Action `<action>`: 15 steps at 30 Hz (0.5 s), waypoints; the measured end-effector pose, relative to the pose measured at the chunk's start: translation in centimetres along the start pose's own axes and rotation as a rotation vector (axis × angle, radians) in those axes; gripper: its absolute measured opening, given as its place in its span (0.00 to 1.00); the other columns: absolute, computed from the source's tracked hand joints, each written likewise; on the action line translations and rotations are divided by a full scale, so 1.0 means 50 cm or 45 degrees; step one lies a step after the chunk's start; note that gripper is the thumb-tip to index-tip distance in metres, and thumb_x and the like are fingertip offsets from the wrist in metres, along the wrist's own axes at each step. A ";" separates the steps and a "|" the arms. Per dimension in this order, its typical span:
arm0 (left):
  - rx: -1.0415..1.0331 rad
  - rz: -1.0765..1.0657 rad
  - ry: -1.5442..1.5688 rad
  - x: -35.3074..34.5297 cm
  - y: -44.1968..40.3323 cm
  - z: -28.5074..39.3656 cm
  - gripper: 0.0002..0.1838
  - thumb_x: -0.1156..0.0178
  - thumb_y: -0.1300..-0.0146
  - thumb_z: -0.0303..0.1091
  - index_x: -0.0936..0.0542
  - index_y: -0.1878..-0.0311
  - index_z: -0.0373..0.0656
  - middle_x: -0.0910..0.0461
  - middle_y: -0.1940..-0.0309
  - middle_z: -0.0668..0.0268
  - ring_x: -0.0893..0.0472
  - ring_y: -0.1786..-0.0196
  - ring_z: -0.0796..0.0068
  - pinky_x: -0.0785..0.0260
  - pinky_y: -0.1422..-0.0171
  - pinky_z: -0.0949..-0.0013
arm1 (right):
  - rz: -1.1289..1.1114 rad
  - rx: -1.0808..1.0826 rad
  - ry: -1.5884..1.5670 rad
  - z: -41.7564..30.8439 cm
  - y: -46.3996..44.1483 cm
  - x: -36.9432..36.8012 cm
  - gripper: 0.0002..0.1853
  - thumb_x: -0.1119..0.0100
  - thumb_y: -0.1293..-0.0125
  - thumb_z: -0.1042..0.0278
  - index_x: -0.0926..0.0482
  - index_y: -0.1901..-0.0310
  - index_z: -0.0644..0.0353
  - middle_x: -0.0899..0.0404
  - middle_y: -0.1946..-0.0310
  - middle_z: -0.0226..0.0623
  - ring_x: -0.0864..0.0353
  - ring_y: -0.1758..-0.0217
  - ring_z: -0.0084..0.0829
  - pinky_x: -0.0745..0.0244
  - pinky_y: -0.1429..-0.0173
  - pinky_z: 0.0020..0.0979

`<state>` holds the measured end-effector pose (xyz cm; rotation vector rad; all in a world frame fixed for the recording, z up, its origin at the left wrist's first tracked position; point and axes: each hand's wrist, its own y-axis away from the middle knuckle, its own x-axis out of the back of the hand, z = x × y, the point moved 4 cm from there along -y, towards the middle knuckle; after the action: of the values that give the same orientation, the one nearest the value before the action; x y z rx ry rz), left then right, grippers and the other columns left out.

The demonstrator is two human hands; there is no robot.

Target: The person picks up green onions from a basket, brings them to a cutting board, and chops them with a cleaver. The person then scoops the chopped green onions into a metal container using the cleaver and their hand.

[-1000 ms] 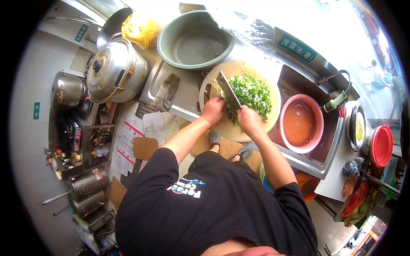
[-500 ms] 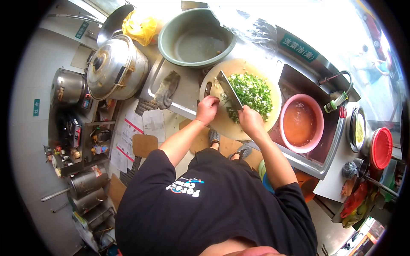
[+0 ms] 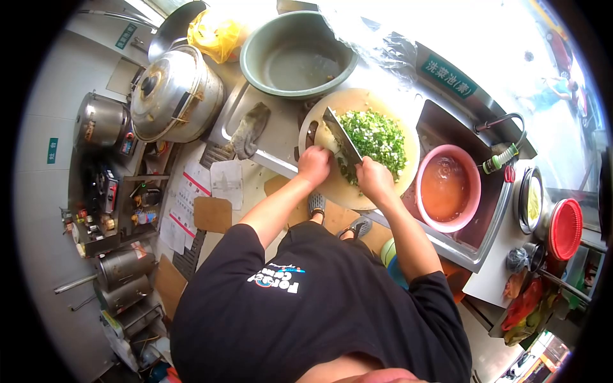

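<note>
A person in a black shirt (image 3: 357, 306) stands in front of me, leaning over a long metal counter (image 3: 274, 153) with both arms stretched out. A deep sink (image 3: 472, 239) is at the right end of the counter. A big silver pot (image 3: 201, 102) with its lid on sits at the left. Next to it, at the back, is a wide green tub (image 3: 252, 67), and some clear, crinkly plastic (image 3: 389, 54) lies by the tub's right side.

In front of the tub, in the middle, there is a round chopping board (image 3: 408, 140). Its right side comes close to a pink bowl (image 3: 474, 185) that sits in the sink. The bowl has orange-brown water in it. A gray rag (image 3: 250, 131) lies on the counter, left of the board.

On the board is a heap of chopped greens (image 3: 377, 135), green and white bits all mixed up. Most of the heap is on the right of a knife (image 3: 341, 135). The wide, flat blade slants away from the person and to the left.

The right hand (image 3: 375, 179) is wrapped tight around the knife's handle, at the near side of the heap. The left hand (image 3: 315, 165) is by the board's left edge, close to the blade, with its fingers curled. I can't tell if it is holding anything. The two hands are apart, with the blade reaching up between them.
</note>
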<state>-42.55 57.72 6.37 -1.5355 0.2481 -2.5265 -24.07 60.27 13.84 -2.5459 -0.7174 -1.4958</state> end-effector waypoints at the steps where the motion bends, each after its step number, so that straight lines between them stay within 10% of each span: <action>1: 0.033 -0.006 0.051 0.005 -0.006 0.005 0.05 0.38 0.45 0.29 0.15 0.67 0.45 0.20 0.67 0.57 0.20 0.60 0.51 0.26 0.54 0.54 | 0.033 -0.005 -0.036 -0.001 0.000 0.004 0.11 0.47 0.30 0.63 0.25 0.62 0.64 0.17 0.70 0.55 0.17 0.63 0.58 0.24 0.56 0.54; 15: -0.172 0.399 0.608 0.304 -0.042 0.134 0.04 0.33 0.39 0.23 0.16 0.61 0.37 0.21 0.68 0.62 0.23 0.68 0.72 0.29 0.65 0.71 | -0.085 -0.088 -0.115 0.009 0.018 0.021 0.11 0.46 0.33 0.64 0.23 0.62 0.64 0.17 0.65 0.56 0.17 0.57 0.57 0.24 0.50 0.53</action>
<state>-43.62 55.84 22.95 -0.8190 0.6752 -2.6120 -22.89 59.99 14.65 -2.6814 -0.7827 -1.4581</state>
